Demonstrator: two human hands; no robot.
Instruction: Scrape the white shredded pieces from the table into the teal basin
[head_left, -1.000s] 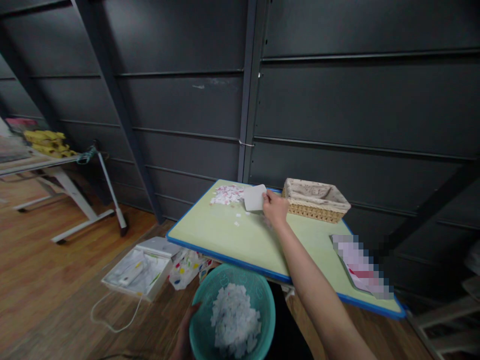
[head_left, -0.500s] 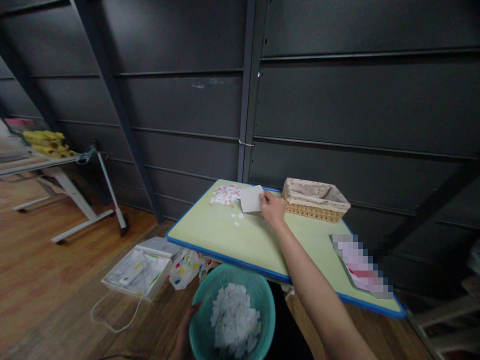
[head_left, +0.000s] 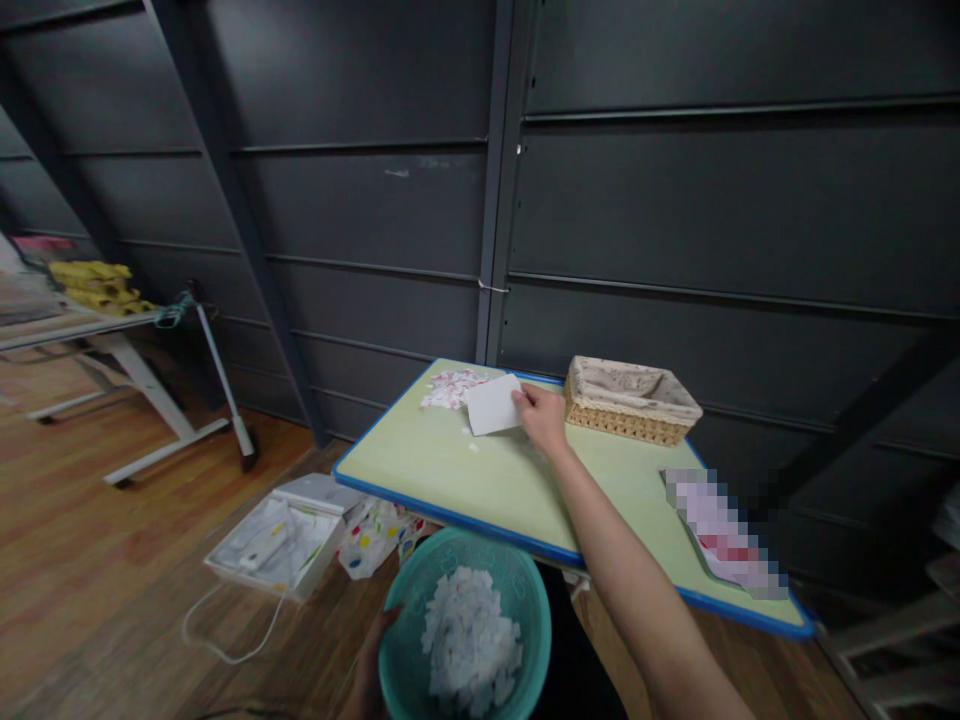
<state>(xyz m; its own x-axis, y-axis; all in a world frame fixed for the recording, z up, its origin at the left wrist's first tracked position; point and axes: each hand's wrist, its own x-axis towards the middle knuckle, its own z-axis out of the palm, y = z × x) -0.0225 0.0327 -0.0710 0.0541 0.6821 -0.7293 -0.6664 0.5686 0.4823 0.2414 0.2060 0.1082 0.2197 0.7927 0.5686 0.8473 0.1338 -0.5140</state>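
Observation:
My right hand pinches the right edge of a white card, holding it over the far part of the yellow-green table. Just behind the card lies a heap of white and reddish paper scraps, partly covered by it. One small loose scrap shows below the card. At the bottom, my left hand grips the left rim of a green plastic basket, below the table's front edge. Inside that basket is a pile of white paper scraps.
A lined wicker basket stands at the table's back right. On the right side lies a blurred-out flat item. An open white box with a cable and a patterned plastic bag are on the floor. A wheeled table stands left.
My right hand has moved the card slightly left and toward me, so it now covers most of the loose scraps. My left hand and the green basket stay put.

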